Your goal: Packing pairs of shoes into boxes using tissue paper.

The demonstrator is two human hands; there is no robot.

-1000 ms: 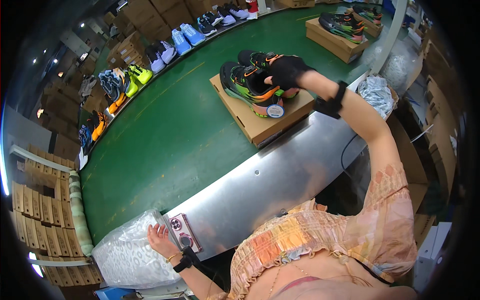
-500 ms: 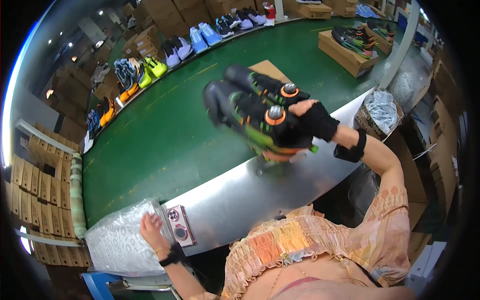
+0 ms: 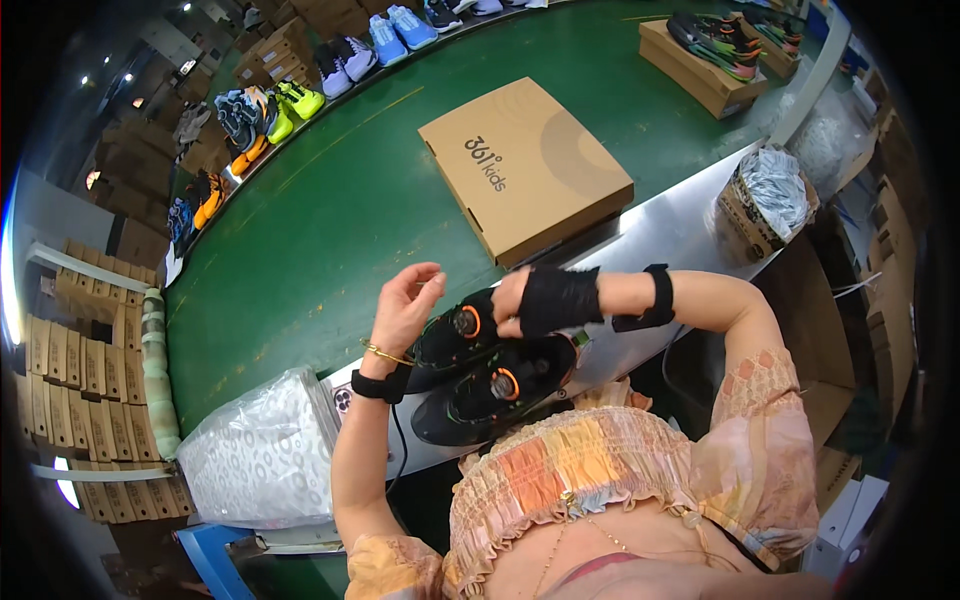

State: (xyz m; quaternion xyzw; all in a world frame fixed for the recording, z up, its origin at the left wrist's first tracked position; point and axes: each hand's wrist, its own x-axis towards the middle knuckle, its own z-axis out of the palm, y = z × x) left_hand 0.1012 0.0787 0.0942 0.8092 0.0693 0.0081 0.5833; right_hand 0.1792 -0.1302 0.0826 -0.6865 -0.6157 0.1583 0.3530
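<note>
A pair of black shoes with orange-ringed round dials lies on the metal ledge in front of me: the far shoe (image 3: 455, 340) and the near shoe (image 3: 490, 390), toes to the left. My right hand (image 3: 540, 300), in a black fingerless glove, lies over the heel end of the far shoe, its fingers curled against it; their tips are partly hidden. My left hand (image 3: 405, 305) is raised just left of the far shoe, fingers bent and thumb apart, with nothing seen in it. Beyond the hands, a closed brown shoebox (image 3: 530, 165) rests on the green belt and ledge.
Patterned plastic bags (image 3: 265, 450) lie at the left end of the metal ledge (image 3: 650, 235). A carton of grey-white paper (image 3: 770, 205) stands at the right. Several shoes (image 3: 390, 40) line the belt's far edge; another shoebox (image 3: 690, 75) with shoes sits far right.
The black shoes, held up by my right hand before, have come down onto the ledge. My left hand has moved from the plastic bags to beside them. The brown shoebox is now uncovered.
</note>
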